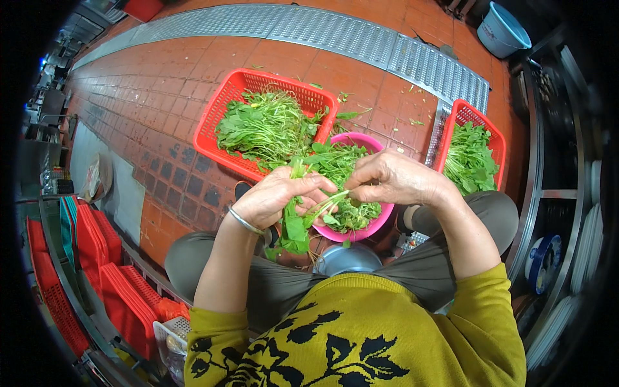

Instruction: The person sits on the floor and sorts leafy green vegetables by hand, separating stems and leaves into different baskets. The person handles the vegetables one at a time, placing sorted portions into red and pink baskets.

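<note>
My left hand (275, 196) holds a small bunch of leafy greens (296, 227), its leaves hanging below the palm. The thumb and fingertips of my right hand (391, 179) pinch the pale end of a stem (333, 198) from that bunch. Both hands are above a pink plastic basin (384, 220), which is filled with more greens and stem scraps (355, 217). Behind the basin, to the left, a red perforated plastic basket (205, 130) holds a heap of greens with thin stems (271, 126). A second red basket (500, 145) with leafy greens (469, 157) stands at the right.
Metal grating (333, 36) crosses the red tiled floor (184, 67), where scraps lie scattered. A metal shelf rack (534, 145) with plates (587, 246) borders the right side. Stacked red baskets (128, 309) stand at lower left. A light blue bucket (503, 31) is at upper right.
</note>
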Demonstrator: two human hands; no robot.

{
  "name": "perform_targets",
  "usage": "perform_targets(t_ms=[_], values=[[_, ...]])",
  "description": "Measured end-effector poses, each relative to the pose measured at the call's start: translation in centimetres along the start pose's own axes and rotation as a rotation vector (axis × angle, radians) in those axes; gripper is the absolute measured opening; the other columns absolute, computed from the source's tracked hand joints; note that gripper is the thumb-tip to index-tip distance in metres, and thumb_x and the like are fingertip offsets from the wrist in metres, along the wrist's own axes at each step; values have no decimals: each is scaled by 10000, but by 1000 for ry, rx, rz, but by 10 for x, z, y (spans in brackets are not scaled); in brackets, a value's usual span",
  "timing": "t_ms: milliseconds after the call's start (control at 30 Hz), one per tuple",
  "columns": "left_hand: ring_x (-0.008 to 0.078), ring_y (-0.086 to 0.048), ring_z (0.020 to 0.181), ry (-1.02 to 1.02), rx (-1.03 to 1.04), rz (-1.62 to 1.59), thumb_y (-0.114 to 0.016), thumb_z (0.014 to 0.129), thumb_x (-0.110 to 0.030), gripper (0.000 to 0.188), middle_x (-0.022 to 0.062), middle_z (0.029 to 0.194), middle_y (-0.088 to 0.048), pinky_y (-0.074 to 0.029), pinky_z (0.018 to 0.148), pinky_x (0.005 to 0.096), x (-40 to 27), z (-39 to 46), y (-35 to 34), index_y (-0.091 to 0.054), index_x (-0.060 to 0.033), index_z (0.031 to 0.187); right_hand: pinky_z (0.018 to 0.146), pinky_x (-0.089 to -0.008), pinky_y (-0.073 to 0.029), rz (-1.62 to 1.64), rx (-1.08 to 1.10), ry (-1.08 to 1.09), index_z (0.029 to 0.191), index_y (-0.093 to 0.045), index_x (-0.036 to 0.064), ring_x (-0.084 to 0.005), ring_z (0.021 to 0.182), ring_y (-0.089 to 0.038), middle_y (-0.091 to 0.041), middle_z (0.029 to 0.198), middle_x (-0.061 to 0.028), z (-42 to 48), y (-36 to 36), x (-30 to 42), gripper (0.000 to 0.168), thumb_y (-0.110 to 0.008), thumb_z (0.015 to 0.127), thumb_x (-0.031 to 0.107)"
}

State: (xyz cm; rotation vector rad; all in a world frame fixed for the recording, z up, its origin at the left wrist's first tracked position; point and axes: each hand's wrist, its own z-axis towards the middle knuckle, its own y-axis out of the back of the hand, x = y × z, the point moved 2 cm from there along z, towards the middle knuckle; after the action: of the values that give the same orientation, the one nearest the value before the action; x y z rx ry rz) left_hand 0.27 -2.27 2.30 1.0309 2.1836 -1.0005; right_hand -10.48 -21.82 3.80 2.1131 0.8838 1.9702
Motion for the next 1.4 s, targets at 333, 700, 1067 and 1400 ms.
perform_targets(t_ms=[333,700,1067,1400], values=[[107,-595,625,0,129,85,-575,948,-192,224,69,771,-635,-504,592,236,5,1,-16,-620,26,967,671,-370,-502,-75,-17,38,914,-691,27,-258,727,-634,-645,761,-122,-3,-1,-2,190,-616,814,169],[39,-414,596,-135,-33,508,-583,958,-240,222,-49,670,-514,-354,539,204,25,18,-13,-637,-32,903,620,-338,-497,-72,-46,-32,825,-653,-5,-215,656,-622,-632,716,-114,9,-22,-11,179,-608,790,165],[29,-386,578,-517,-250,97,-554,968,-213,191,-64,654,-461,-323,529,190,-6,-3,-2,-612,-38,920,609,-305,-535,162,-75,-616,836,-703,35,-152,652,-643,-675,713,-85,7,-31,-118,198,-631,787,213],[33,-489,687,-371,-358,-21,-710,853,-118,136,-41,758,-552,-396,614,195,-6,-9,8,-630,-25,911,882,-463,-496,-371,-418,-576,1093,-689,171,-357,970,-628,-650,1028,-175,67,-89,-241,336,-572,783,117]])
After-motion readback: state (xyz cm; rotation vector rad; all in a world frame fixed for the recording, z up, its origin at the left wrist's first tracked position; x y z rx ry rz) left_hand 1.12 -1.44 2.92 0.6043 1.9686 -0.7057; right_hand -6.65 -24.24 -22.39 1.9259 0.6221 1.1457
